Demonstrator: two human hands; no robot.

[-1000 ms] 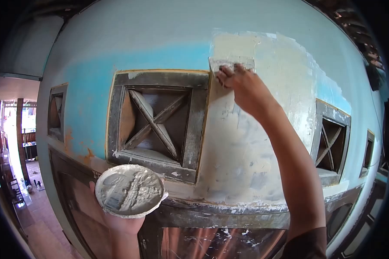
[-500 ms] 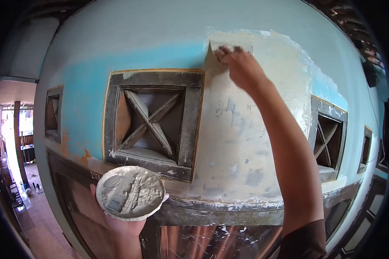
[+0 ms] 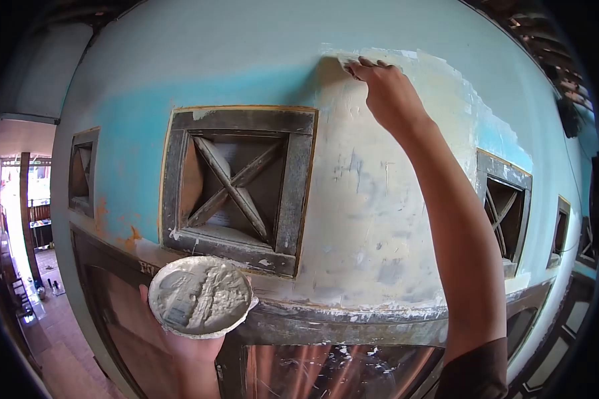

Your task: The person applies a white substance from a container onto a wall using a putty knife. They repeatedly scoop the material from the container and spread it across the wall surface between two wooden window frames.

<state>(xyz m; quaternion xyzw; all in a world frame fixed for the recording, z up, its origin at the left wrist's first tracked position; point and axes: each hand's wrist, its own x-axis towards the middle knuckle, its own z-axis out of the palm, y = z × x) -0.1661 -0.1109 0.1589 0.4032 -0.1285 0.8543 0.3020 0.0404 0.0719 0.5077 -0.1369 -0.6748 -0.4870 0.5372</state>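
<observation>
My left hand (image 3: 196,347) supports a round bowl (image 3: 251,307) from below, its fingers and palm wrapped under it. Thick off-white putty (image 3: 206,292) fills the bowl, smooth on one side and ridged across the middle. High on the wall, my right hand (image 3: 385,78) is closed on a putty knife (image 3: 344,60), pressed near the top of a coated patch. Most of the knife is hidden by my fingers. Below that hand, the cream-coloured putty patch (image 3: 366,179) spreads over the wall, with grey and bluish marks showing through.
Left of the patch is a dark wooden vent frame (image 3: 236,120) with crossed bars; a similar vent (image 3: 506,171) sits to the right. Turquoise paint (image 3: 130,153) surrounds them. A worn wooden beam (image 3: 353,326) runs below, above glass panes. A bright doorway (image 3: 20,199) is at far left.
My right hand has moved up and slightly right along the wall with the putty knife. The bowl in my left hand stays nearly where it was.
</observation>
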